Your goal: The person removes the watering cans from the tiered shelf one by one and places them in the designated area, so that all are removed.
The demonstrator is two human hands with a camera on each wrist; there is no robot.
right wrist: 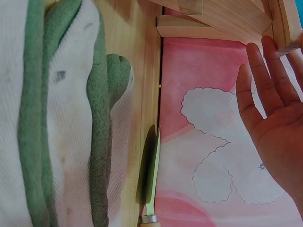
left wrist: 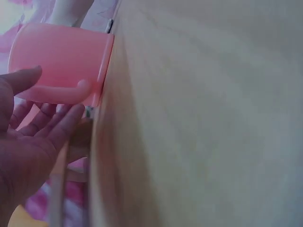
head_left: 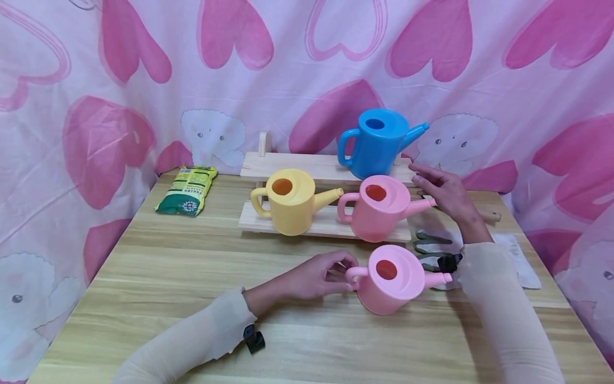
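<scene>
A light pink watering can (head_left: 390,288) stands on the table, spout to the right. My left hand (head_left: 318,274) is at its handle (left wrist: 52,94), with the thumb on one side and loosely spread fingers on the other. My right hand (head_left: 443,192) reaches to the right end of a two-tier wooden shelf (head_left: 297,165), its long fingers extended and fingertips right at the wood (right wrist: 284,28). On the upper board is a blue watering can (head_left: 376,146). The lower board carries a yellow watering can (head_left: 292,208) and a deeper pink watering can (head_left: 379,213).
White and green work gloves (head_left: 434,248) lie to the right, partly behind the right forearm. Beyond them is a narrow-bladed tool (right wrist: 151,175) with a wooden handle (head_left: 491,216). A green and yellow packet (head_left: 187,189) lies at the back left. A heart-printed curtain (head_left: 235,32) hangs behind the table.
</scene>
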